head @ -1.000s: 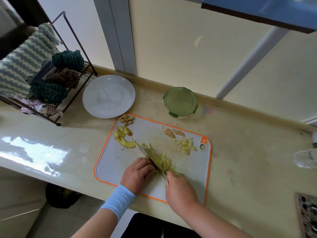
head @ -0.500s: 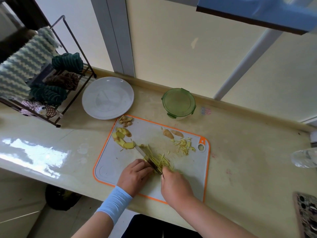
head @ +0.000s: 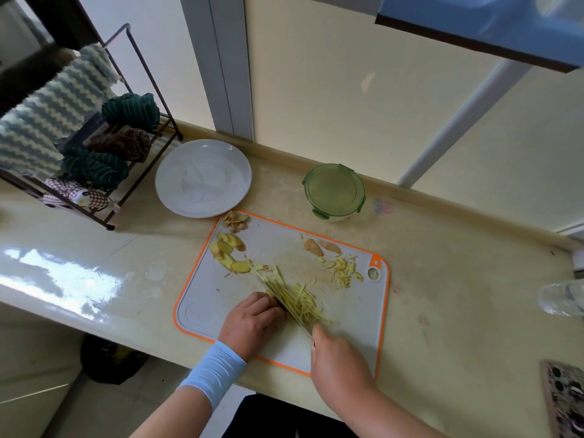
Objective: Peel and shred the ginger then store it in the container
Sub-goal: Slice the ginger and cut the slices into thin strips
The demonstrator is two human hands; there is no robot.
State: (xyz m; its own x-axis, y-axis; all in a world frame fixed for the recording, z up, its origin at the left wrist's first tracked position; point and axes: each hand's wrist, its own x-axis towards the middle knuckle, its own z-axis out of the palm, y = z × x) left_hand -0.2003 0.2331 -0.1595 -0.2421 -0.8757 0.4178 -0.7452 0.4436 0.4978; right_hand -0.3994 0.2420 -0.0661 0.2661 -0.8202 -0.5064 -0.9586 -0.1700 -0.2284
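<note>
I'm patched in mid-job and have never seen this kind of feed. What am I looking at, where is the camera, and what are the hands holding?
There is no machine here: a person works with bare hands, and the single picture comes from a camera worn on their head, looking down at a beige counter. The right hand grips a knife and cuts through a pile of yellow ginger shreds. The left hand, with a light blue wrist sleeve, presses down beside the blade. All this sits on a grey cutting board with an orange rim, which also carries ginger slices and a smaller heap of shreds. Behind it stand a round green-lidded container, shut, and an empty white plate.
</note>
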